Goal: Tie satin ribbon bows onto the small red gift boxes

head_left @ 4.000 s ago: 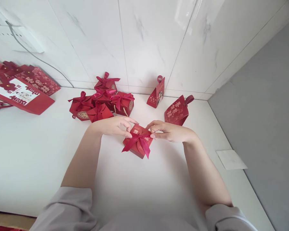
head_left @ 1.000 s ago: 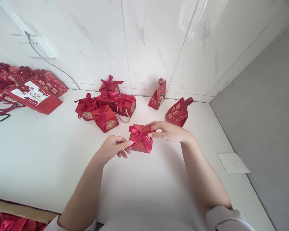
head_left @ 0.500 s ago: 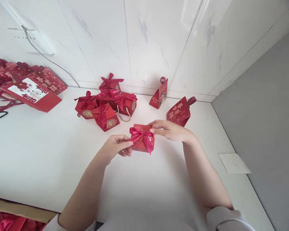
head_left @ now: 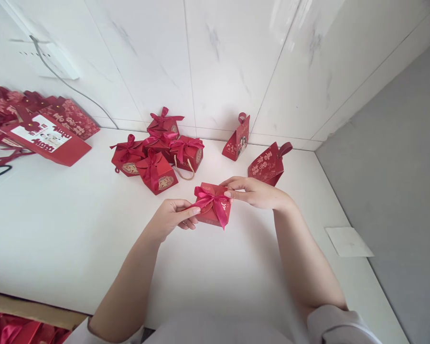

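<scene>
Your left hand (head_left: 172, 217) has dropped from the red gift box's (head_left: 212, 211) top to pinch the bow's (head_left: 210, 199) left loop; the box now sits turned.

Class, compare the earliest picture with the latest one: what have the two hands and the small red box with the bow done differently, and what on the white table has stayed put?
The left hand has dropped from the box's far-left top corner to its near-left side, pinching there. The red box has turned slightly. The right hand keeps its pinch at the ribbon bow. One box in the cluster of finished boxes now shows its gold emblem. The two handled bags have not moved.
</scene>
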Demonstrator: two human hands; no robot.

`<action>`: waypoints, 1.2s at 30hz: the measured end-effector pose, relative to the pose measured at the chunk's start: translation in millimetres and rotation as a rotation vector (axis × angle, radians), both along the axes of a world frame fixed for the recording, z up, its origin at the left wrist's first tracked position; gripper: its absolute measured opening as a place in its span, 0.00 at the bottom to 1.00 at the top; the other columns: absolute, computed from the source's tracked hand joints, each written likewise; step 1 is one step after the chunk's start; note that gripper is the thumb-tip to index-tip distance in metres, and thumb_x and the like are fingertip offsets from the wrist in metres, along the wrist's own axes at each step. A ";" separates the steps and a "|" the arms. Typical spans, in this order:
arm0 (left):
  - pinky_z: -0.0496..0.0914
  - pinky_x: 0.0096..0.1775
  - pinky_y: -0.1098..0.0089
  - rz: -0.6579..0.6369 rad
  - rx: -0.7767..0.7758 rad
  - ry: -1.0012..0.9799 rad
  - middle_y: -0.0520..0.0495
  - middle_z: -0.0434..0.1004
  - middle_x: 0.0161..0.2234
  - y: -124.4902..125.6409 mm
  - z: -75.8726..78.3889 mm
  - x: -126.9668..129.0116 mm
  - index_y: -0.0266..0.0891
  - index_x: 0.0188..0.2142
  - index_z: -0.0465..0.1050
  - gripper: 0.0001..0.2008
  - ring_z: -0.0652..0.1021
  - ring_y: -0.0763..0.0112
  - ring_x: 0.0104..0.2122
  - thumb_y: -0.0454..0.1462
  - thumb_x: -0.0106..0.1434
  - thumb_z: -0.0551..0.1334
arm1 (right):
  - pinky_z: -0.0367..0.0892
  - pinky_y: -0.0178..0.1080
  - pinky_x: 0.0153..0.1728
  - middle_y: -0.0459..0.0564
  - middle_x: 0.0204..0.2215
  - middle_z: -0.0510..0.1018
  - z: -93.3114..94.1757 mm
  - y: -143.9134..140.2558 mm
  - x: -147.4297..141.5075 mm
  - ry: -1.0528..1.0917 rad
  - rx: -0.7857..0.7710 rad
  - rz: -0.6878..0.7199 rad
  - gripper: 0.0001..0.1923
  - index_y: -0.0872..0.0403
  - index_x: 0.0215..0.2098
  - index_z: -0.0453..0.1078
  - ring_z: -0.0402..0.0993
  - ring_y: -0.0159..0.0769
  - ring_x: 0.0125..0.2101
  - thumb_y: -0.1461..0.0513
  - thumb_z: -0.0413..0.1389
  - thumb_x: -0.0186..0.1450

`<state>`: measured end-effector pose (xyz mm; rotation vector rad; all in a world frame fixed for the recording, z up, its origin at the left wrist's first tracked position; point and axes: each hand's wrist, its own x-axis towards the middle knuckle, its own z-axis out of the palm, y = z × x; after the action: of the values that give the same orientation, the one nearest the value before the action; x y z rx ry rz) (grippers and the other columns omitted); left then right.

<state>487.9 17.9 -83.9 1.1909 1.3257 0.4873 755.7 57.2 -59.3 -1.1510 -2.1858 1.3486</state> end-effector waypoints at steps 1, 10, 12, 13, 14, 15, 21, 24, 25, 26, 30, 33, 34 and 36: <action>0.70 0.29 0.74 -0.012 -0.001 -0.003 0.48 0.79 0.25 0.8 -0.2 -1.2 0.37 0.29 0.75 0.18 0.78 0.72 0.25 0.50 0.56 0.67 | 0.64 0.43 0.47 0.49 0.46 0.77 -0.2 0.3 0.7 -0.001 -0.002 0.004 0.20 0.49 0.39 0.77 0.72 0.43 0.46 0.46 0.50 0.67; 0.64 0.25 0.75 -0.079 0.081 -0.034 0.54 0.68 0.19 1.8 -1.0 -3.7 0.37 0.24 0.68 0.14 0.68 0.78 0.21 0.44 0.58 0.66 | 0.65 0.42 0.47 0.50 0.47 0.75 -7.8 6.1 1.0 0.017 -0.037 0.061 0.22 0.52 0.39 0.76 0.72 0.41 0.44 0.46 0.49 0.67; 0.62 0.23 0.76 -0.091 0.098 -0.020 0.55 0.65 0.18 1.2 -0.3 -3.7 0.37 0.23 0.66 0.14 0.66 0.78 0.20 0.43 0.58 0.65 | 0.64 0.42 0.47 0.50 0.47 0.75 -9.1 6.7 0.7 0.020 -0.040 0.064 0.22 0.51 0.38 0.76 0.71 0.41 0.45 0.46 0.49 0.67; 0.61 0.23 0.76 -0.097 0.105 -0.011 0.56 0.64 0.17 1.0 0.1 -3.8 0.37 0.23 0.65 0.14 0.65 0.79 0.19 0.42 0.58 0.64 | 0.64 0.42 0.47 0.50 0.47 0.75 -9.6 6.9 0.6 0.022 -0.042 0.063 0.22 0.51 0.38 0.76 0.71 0.41 0.45 0.46 0.49 0.67; 0.60 0.23 0.76 -0.103 0.112 -0.002 0.56 0.63 0.17 0.8 0.6 -3.9 0.37 0.23 0.64 0.14 0.64 0.79 0.19 0.42 0.58 0.64 | 0.65 0.42 0.47 0.50 0.47 0.75 -10.0 7.1 0.6 0.024 -0.044 0.061 0.22 0.51 0.38 0.76 0.71 0.41 0.44 0.46 0.49 0.67; 0.60 0.23 0.76 -0.109 0.117 0.007 0.56 0.63 0.17 0.7 1.2 -4.0 0.37 0.22 0.63 0.15 0.64 0.79 0.19 0.42 0.58 0.64 | 0.65 0.42 0.47 0.50 0.47 0.74 -10.4 7.3 0.6 0.026 -0.046 0.059 0.22 0.51 0.38 0.75 0.71 0.41 0.44 0.45 0.49 0.67; 0.59 0.22 0.76 -0.156 0.123 0.014 0.56 0.60 0.19 -0.3 4.8 -4.6 0.38 0.22 0.60 0.16 0.62 0.78 0.20 0.43 0.56 0.64 | 0.65 0.42 0.47 0.49 0.48 0.75 -12.5 8.1 -0.2 0.032 -0.058 0.046 0.20 0.49 0.39 0.76 0.72 0.42 0.45 0.47 0.50 0.67; 0.59 0.22 0.76 -0.185 0.115 -0.017 0.55 0.59 0.21 -0.6 6.3 -6.3 0.38 0.22 0.61 0.15 0.62 0.79 0.21 0.43 0.56 0.64 | 0.65 0.42 0.47 0.49 0.48 0.75 -11.0 7.0 -1.4 0.043 -0.060 0.040 0.20 0.50 0.39 0.77 0.72 0.42 0.46 0.47 0.51 0.66; 0.59 0.22 0.76 -0.197 0.113 -0.021 0.55 0.59 0.22 -0.6 6.7 -7.4 0.38 0.23 0.62 0.15 0.62 0.79 0.21 0.43 0.56 0.64 | 0.65 0.42 0.48 0.50 0.48 0.75 -9.9 6.3 -1.7 0.052 -0.058 0.039 0.20 0.50 0.40 0.77 0.72 0.42 0.46 0.46 0.51 0.66; 0.60 0.22 0.76 -0.208 0.114 -0.020 0.55 0.59 0.21 -0.4 7.2 -8.8 0.38 0.23 0.62 0.15 0.62 0.79 0.20 0.43 0.57 0.64 | 0.65 0.42 0.48 0.50 0.49 0.75 -8.7 5.5 -2.0 0.062 -0.056 0.040 0.21 0.50 0.41 0.77 0.71 0.42 0.47 0.46 0.51 0.66; 0.63 0.24 0.74 -0.262 0.096 0.051 0.52 0.64 0.20 1.5 8.5 -15.2 0.37 0.21 0.66 0.19 0.65 0.77 0.20 0.48 0.57 0.64 | 0.66 0.43 0.47 0.50 0.48 0.76 -4.5 2.9 -3.1 0.082 -0.062 0.024 0.23 0.48 0.46 0.76 0.71 0.42 0.46 0.45 0.49 0.67; 0.65 0.25 0.73 -0.282 0.095 0.107 0.49 0.68 0.20 2.7 8.2 -16.9 0.36 0.19 0.69 0.23 0.67 0.75 0.21 0.52 0.58 0.62 | 0.66 0.43 0.46 0.49 0.48 0.76 -3.3 2.0 -4.4 0.073 -0.045 0.006 0.23 0.48 0.45 0.76 0.72 0.43 0.46 0.44 0.49 0.67; 0.65 0.25 0.73 -0.267 0.106 0.111 0.49 0.69 0.20 2.9 7.7 -16.4 0.36 0.19 0.69 0.23 0.68 0.74 0.21 0.53 0.58 0.61 | 0.66 0.43 0.47 0.49 0.48 0.76 -3.2 1.8 -4.9 0.069 -0.036 0.007 0.23 0.48 0.44 0.77 0.72 0.43 0.46 0.44 0.48 0.67; 0.64 0.25 0.73 -0.217 0.131 0.110 0.49 0.68 0.21 3.0 6.4 -14.3 0.37 0.20 0.68 0.24 0.68 0.75 0.21 0.54 0.59 0.60 | 0.66 0.43 0.47 0.49 0.48 0.76 -3.6 1.8 -6.1 0.062 -0.028 0.018 0.22 0.49 0.40 0.77 0.72 0.43 0.46 0.44 0.49 0.66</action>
<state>473.6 20.8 -77.5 1.4694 1.2539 0.3597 749.6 59.0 -62.9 -1.0873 -2.1449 1.4071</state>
